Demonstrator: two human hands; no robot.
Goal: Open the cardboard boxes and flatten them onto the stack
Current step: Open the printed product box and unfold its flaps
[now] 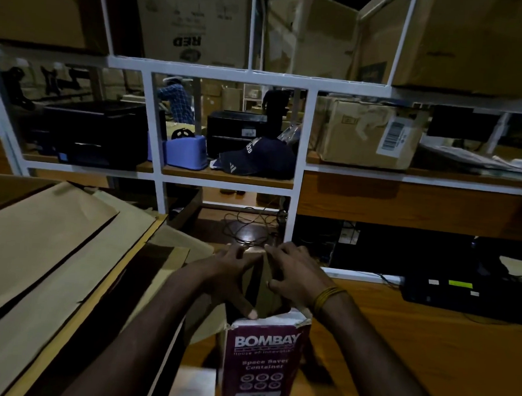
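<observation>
Head view, dim lighting. A maroon-and-white printed carton [260, 364], marked "BOMBAY" and "Space Saver Container", stands upright on the wooden table [412, 363], low in the frame and just right of centre, with its top end open. Both hands work at that open top. The left hand [232, 276] reaches across the near-left side; its fingers curl over the brown inner flap [256, 274] and its thumb presses down on the carton's near top edge. The right hand [294, 277] sits opposite, on the right side of the opening, fingers bent and gripping the flap edge at the far rim, thumb pinching inward toward the middle; a stack of yellow bangles [328, 298] circles that wrist. The two hands are close together, fingertips nearly meeting over the far edge of the opening. Just left of the carton lies the stack of flattened cardboard [48, 263], large tan sheets overlapping at angles and covering the left side of the table. Behind the table stands a white-framed shelf unit [298, 169]: on the middle shelf a dark cap [256, 157], a pale blue container [185, 150] and a black printer [94, 130]; to the right a taped brown box with a barcode label [369, 134]. Larger brown boxes [192, 19] fill the top shelf.
</observation>
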